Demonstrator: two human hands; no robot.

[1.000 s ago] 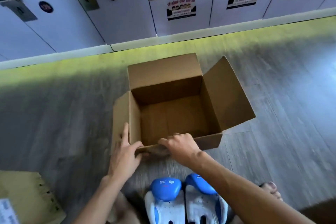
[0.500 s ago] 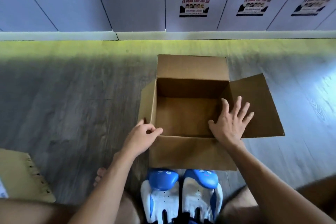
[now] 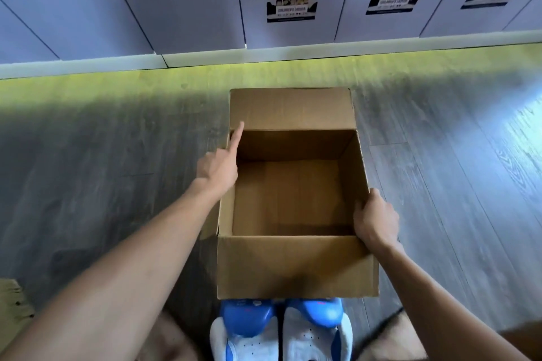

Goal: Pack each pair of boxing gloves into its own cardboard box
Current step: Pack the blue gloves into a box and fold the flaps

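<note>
An open, empty cardboard box [image 3: 296, 267] stands on the grey floor in front of me, its far flap standing up and its side flaps folded down outside. My left hand [image 3: 218, 168] is on the box's left wall, index finger stretched along the rim toward the far left corner, the other fingers curled out of sight. My right hand [image 3: 374, 221] grips the right wall near the front corner, thumb inside and fingers outside. A pair of blue and white boxing gloves [image 3: 281, 328] lies just behind the box's near wall, between my knees.
A row of white numbered lockers [image 3: 190, 9] with a white plinth runs along the far side of the floor. The corner of another piece of cardboard [image 3: 11, 299] shows at the lower left. Grey floor extends to both sides of the box.
The right flap, spread out before, is now folded down. My right hand went from that flap to gripping the right wall. My left hand slid forward along the left wall.
</note>
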